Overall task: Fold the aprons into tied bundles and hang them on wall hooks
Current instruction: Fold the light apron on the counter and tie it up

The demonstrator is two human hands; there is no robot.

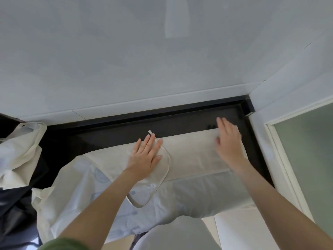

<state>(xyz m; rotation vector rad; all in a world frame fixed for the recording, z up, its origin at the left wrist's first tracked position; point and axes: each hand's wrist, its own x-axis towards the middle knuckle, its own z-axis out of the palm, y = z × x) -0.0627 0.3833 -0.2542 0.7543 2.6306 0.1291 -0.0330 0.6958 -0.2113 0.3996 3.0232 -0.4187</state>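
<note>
A cream apron (191, 152) lies spread across a dark countertop (111, 134), its far part folded into a flat band. Its strap (166, 159) loops over the cloth beside my left hand. My left hand (146, 157) presses flat on the fold with straight fingers. My right hand (228, 143) rests flat near the fold's right end, fingers extended and slightly blurred. A second cream apron (19, 152) sits bunched at the far left of the counter.
A white wall (144, 60) rises straight behind the counter. A white door frame (281, 159) with frosted glass stands at the right. Dark fabric (12, 204) lies at the lower left. No wall hooks are in view.
</note>
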